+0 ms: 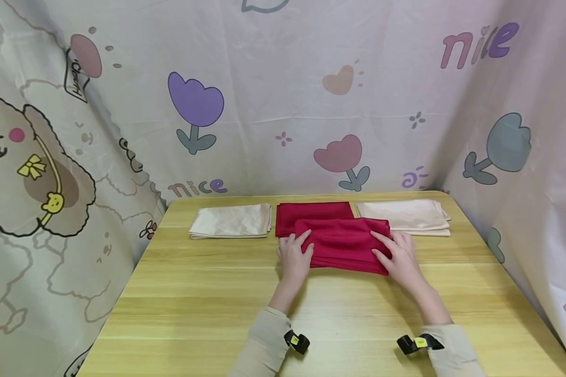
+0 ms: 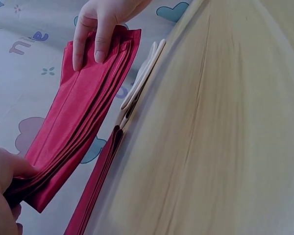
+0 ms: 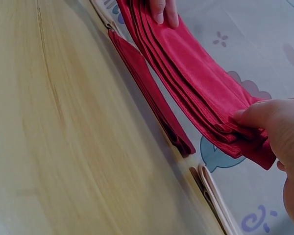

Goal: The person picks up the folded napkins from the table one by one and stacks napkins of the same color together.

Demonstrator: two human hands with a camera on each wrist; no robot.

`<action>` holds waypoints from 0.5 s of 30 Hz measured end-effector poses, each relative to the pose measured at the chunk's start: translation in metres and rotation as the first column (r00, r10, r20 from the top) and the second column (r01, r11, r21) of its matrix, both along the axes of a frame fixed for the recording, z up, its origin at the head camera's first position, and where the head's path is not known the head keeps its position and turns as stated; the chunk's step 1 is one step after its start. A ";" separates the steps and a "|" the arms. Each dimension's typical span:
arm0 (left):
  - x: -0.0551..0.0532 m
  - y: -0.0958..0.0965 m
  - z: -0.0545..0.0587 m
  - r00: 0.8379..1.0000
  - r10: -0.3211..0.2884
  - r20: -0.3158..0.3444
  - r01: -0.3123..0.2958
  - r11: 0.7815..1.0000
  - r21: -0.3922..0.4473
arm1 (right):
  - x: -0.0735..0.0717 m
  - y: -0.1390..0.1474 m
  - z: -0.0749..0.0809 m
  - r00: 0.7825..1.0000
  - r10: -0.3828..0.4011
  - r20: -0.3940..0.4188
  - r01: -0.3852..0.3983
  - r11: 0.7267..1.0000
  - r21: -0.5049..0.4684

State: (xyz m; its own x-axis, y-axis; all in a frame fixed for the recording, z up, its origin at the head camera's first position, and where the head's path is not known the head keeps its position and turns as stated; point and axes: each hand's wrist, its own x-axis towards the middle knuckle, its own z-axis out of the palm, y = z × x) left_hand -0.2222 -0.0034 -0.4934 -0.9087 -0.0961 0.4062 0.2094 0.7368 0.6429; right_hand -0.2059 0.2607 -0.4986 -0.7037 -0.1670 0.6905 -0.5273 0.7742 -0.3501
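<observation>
Between my two hands hangs a folded red cloth (image 1: 344, 243), several layers thick, raised off the table in both wrist views. My left hand (image 1: 295, 256) grips its left end, thumb on the near face and other fingers partly hidden. At the right end my right hand (image 1: 398, 256) pinches it the same way, its thumb (image 3: 255, 115) on the layers. Behind it, partly covered in the head view, a second folded red cloth (image 1: 313, 210) lies flat on the table.
A folded cream cloth (image 1: 231, 221) lies on the wooden table (image 1: 179, 314) at the back left. Another pale folded cloth (image 1: 415, 214) is at the back right. A printed curtain (image 1: 273, 94) hangs behind the table's far edge and along both sides.
</observation>
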 end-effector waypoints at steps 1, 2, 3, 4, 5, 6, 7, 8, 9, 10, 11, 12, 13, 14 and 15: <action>0.000 -0.001 0.000 1.000 -0.003 -0.004 0.003 1.000 -0.012 | 0.000 -0.001 0.000 1.000 -0.005 0.001 0.005 1.000 0.002; 0.000 -0.002 0.001 1.000 -0.007 -0.008 0.007 1.000 -0.027 | -0.001 -0.001 0.000 1.000 -0.006 0.002 0.006 1.000 0.002; 0.000 -0.003 0.001 1.000 -0.010 -0.012 0.010 0.999 -0.041 | -0.001 -0.002 0.001 1.000 -0.006 0.005 0.006 1.000 0.001; 0.000 -0.004 0.001 1.000 -0.013 -0.013 0.013 0.998 -0.055 | -0.001 -0.003 0.001 1.000 -0.009 0.006 0.009 1.000 0.001; 0.000 -0.005 0.002 1.000 -0.017 -0.015 0.016 0.998 -0.065 | -0.001 -0.003 0.002 1.000 -0.011 0.008 0.011 1.000 0.002; 0.000 -0.006 0.002 1.000 -0.020 -0.015 0.019 0.997 -0.075 | -0.001 -0.004 0.002 1.000 -0.013 0.008 0.013 1.000 0.004; 0.000 -0.007 0.003 1.000 -0.023 -0.018 0.021 0.996 -0.083 | -0.001 -0.005 0.003 1.000 -0.013 0.009 0.013 1.000 0.005; 0.000 -0.008 0.004 1.000 -0.024 -0.017 0.023 0.996 -0.089 | -0.001 -0.005 0.003 1.000 -0.012 0.011 0.012 1.000 0.008; 0.000 -0.008 0.005 1.000 -0.024 -0.017 0.023 0.995 -0.095 | -0.001 -0.006 0.004 1.000 -0.012 0.014 0.012 1.000 0.011; 0.000 -0.008 0.005 0.999 -0.026 -0.022 0.023 0.995 -0.100 | -0.001 -0.006 0.004 1.000 -0.014 0.020 0.014 1.000 0.016; -0.001 -0.009 0.005 0.999 -0.026 -0.032 0.023 0.994 -0.105 | -0.002 -0.007 0.005 1.000 -0.014 0.026 0.014 1.000 0.019; -0.001 -0.009 0.006 0.999 -0.026 -0.042 0.022 0.994 -0.110 | -0.002 -0.007 0.006 0.999 -0.014 0.032 0.013 1.000 0.022; -0.002 -0.009 0.005 0.998 -0.027 -0.057 0.020 0.993 -0.115 | -0.002 -0.007 0.006 0.999 -0.015 0.039 0.014 1.000 0.026; -0.003 -0.009 0.005 0.997 -0.024 -0.075 0.015 0.992 -0.126 | -0.003 -0.007 0.007 0.999 -0.016 0.045 0.015 0.999 0.031; -0.004 -0.010 0.005 0.995 -0.023 -0.092 0.011 0.991 -0.134 | -0.003 -0.007 0.008 0.999 -0.017 0.052 0.015 0.999 0.036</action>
State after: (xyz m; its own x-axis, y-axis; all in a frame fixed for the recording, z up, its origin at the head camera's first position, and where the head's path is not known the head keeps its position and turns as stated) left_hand -0.2262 -0.0132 -0.4887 -0.8672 -0.0205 0.4976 0.2773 0.8101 0.5166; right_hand -0.2088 0.2535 -0.4909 -0.7413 -0.1796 0.6467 -0.4968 0.7947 -0.3488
